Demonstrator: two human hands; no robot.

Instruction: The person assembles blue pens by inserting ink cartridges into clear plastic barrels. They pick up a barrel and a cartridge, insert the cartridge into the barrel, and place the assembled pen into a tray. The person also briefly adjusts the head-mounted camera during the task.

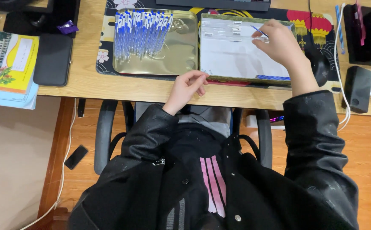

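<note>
Two trays sit side by side on my desk (87,81). The gold metal tin (181,59) on the left holds a dense pile of assembled blue-and-white pens (140,32). The lidless box (219,77) on the right has a pale, papery floor; clear plastic barrels (223,27) lie along its far edge and a thin row of blue refills (272,77) along its near edge.

My right hand (281,42) hangs over the box's far right corner, fingers pinched together on one blue refill (258,30), its tip pointing up and left. My left hand (188,85) rests at the desk edge just before the box's near left corner, fingers curled loosely; I cannot tell whether anything is inside them.

Step in hand, as I judge it: pen assembly, refill picked, barrel not yet taken. Next move calls for a clear barrel and a straight line-up, the refill being thin and the barrel mouth narrow.

Materials: smooth glossy tin, slick hard plastic, wood-grain desk top, patterned mat (108,51) beneath both trays.
</note>
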